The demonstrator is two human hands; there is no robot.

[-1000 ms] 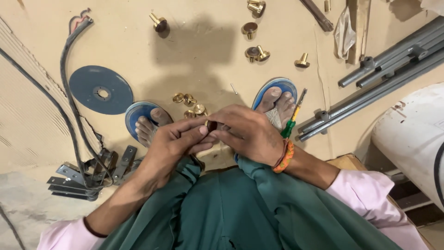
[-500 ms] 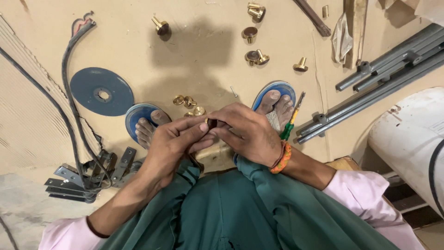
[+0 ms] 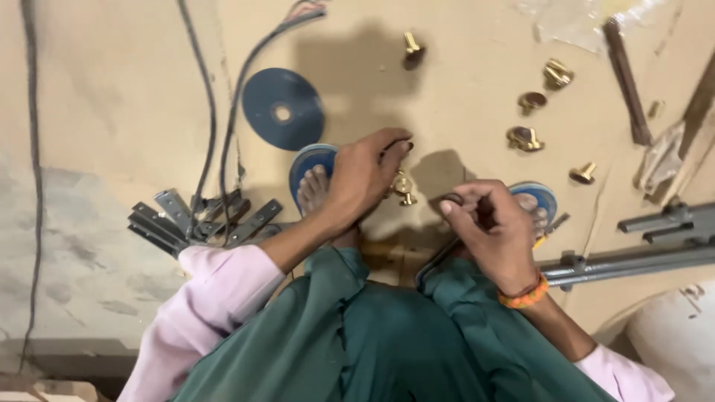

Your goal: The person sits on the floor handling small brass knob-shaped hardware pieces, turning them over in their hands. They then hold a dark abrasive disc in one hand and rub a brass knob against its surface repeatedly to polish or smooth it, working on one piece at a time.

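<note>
We see a warm, yellowish, moderately bright light over the floor [image 3: 112, 112]. It comes from above and behind us, since a broad soft shadow [image 3: 350, 67] of the head falls forward past the hands. The left hand [image 3: 361, 182] casts a smaller, darker shadow [image 3: 439, 175] beside it. Motion blur smears the cables [image 3: 223, 134] and brass fittings [image 3: 525, 138]; the edges are softest. No strong glare shows. The near left corner lies dimmer and greyer.
</note>
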